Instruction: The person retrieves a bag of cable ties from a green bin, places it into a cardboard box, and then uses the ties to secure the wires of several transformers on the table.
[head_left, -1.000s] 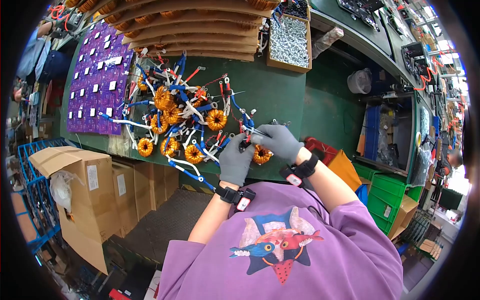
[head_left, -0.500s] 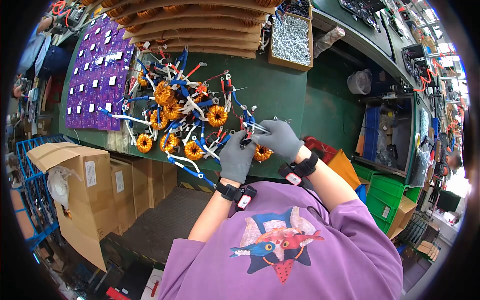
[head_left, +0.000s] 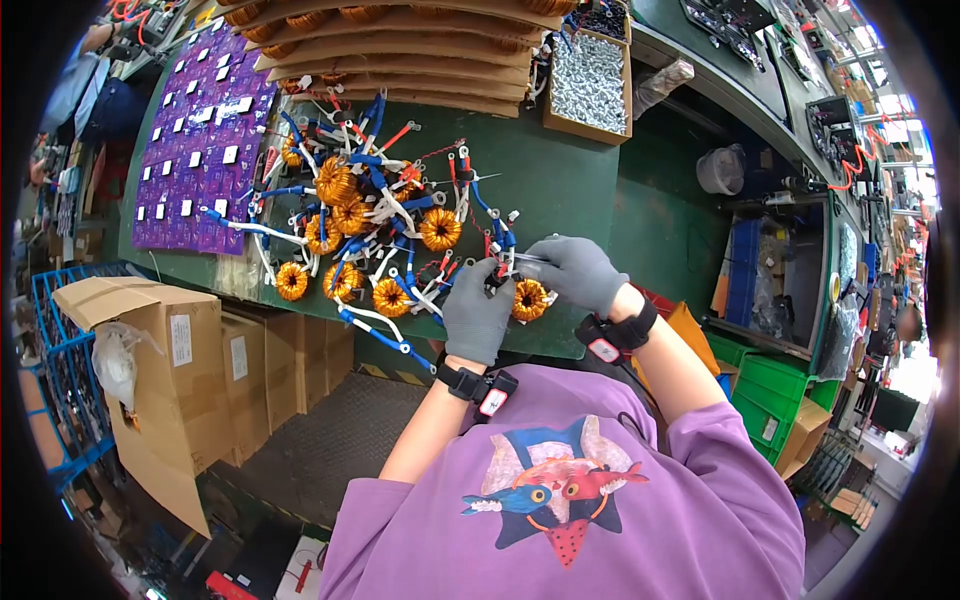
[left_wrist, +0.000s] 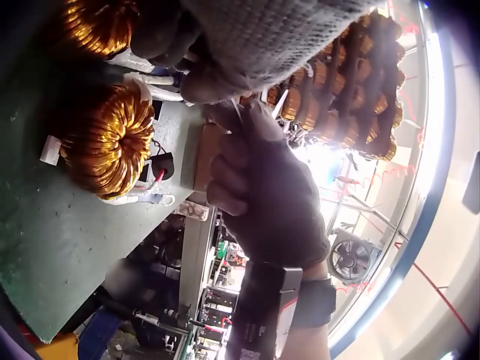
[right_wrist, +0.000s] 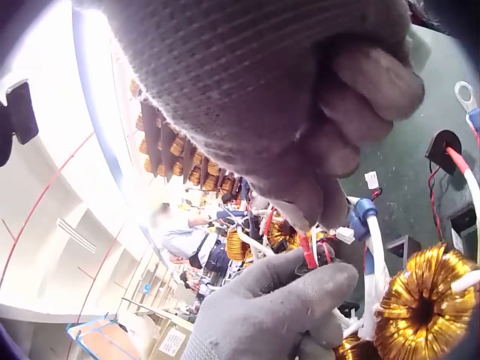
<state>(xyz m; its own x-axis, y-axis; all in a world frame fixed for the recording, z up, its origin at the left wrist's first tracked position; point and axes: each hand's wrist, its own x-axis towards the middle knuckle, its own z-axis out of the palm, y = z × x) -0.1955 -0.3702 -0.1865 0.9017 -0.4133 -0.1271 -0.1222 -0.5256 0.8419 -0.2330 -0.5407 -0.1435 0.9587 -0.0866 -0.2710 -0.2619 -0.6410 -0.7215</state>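
At the bench edge, my gloved left hand grips a red-sleeved wire together with a small black part. Close above it my gloved right hand pinches a thin white strip that looks like a cable tie. Both sets of fingertips nearly meet, as the left wrist view also shows. A copper-wound ring coil lies just below the hands on the green bench. Blue-and-white leads with ring terminals run beside it. Fingers hide much of the wire bundle.
A tangled heap of similar coils and leads lies to the left. Purple circuit boards are laid out beyond it. Cardboard layers of coils and a box of silvery parts stand at the back. Cartons sit below the bench at left.
My right hand has drawn slightly away to the right with the pale strip, showing more of the coil below. The left hand stays nearly in place on the wires.
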